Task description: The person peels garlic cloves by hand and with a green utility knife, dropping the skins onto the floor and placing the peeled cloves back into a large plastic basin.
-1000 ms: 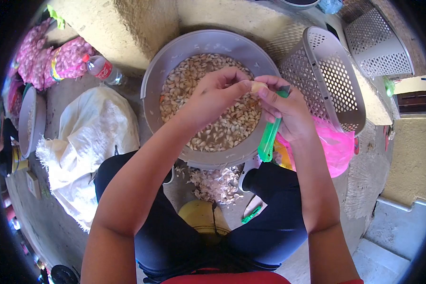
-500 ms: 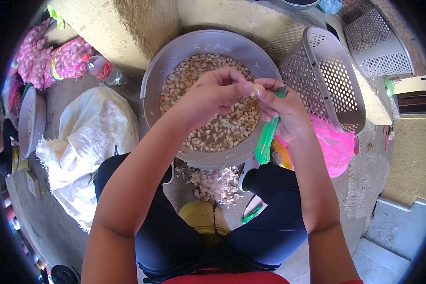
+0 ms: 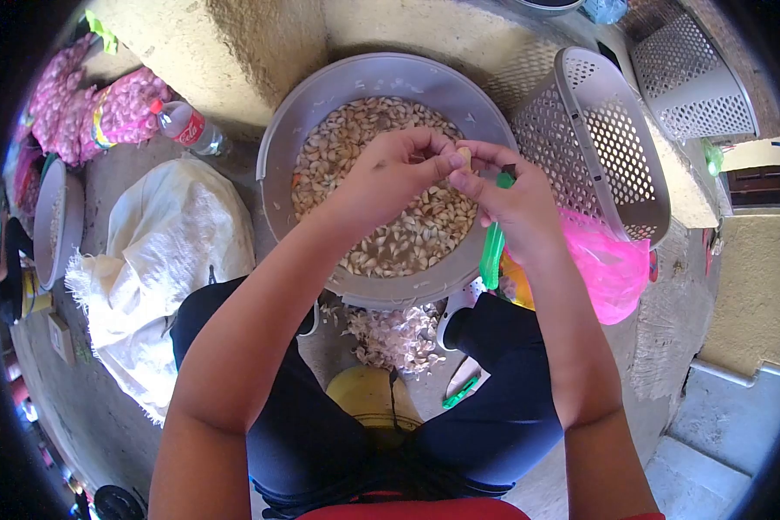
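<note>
Over a large grey tub (image 3: pixel 273 204) of garlic cloves (image 3: pixel 342 143) in water, my two hands meet fingertip to fingertip. My left hand (image 3: pixel 397 169) is closed in a pinch at a pale garlic clove (image 3: pixel 465 154). Thumb and forefinger of my right hand (image 3: pixel 516 195) press on the same clove from the other side. A green utility knife (image 3: pixel 492 251) is tucked in my right hand, its handle hanging down past the tub's rim; fingers hide part of it.
Garlic skins (image 3: pixel 399 336) lie on the floor between my feet. A perforated grey basket (image 3: pixel 550 130) and a pink plastic bag (image 3: pixel 611 269) stand right of the tub. Leftward are a white sack (image 3: pixel 169 234), a cola bottle (image 3: pixel 182 126) and net bags of garlic (image 3: pixel 130 104). Another green knife (image 3: pixel 461 393) lies near my right leg.
Both hands have turned slightly around the clove. The knife in my right hand has swung so its handle now hangs steeper and partly behind the hand.
</note>
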Tool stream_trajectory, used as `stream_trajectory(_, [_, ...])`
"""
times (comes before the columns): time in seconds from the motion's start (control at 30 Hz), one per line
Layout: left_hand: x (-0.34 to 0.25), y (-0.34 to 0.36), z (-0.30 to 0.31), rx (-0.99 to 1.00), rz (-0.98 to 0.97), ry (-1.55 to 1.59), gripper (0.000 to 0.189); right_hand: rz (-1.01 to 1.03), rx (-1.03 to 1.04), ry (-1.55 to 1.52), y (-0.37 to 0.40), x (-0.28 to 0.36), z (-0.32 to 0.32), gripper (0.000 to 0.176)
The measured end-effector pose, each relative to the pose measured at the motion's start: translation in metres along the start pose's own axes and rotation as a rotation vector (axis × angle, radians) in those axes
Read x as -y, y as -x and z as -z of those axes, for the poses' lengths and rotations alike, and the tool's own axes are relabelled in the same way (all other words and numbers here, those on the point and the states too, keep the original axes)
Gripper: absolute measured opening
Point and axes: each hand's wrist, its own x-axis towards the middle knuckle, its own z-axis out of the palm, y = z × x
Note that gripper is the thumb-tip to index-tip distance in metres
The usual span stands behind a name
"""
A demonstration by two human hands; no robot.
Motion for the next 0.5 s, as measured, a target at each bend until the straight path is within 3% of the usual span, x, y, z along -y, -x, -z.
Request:
stream_trajectory(0.13, [-0.0058,0.0014,-0.0002,0.015,0.061,0.067,0.016,0.075,0.014,0.079,-0.0020,-0.0019,0.0019,0.042])
stream_trajectory(0.5, [-0.0100,0.0022,0.0015,0.025,0.077,0.185,0.018,0.009,0.110,-0.222,-0.0042,-0.0002,0.0015,0.035])
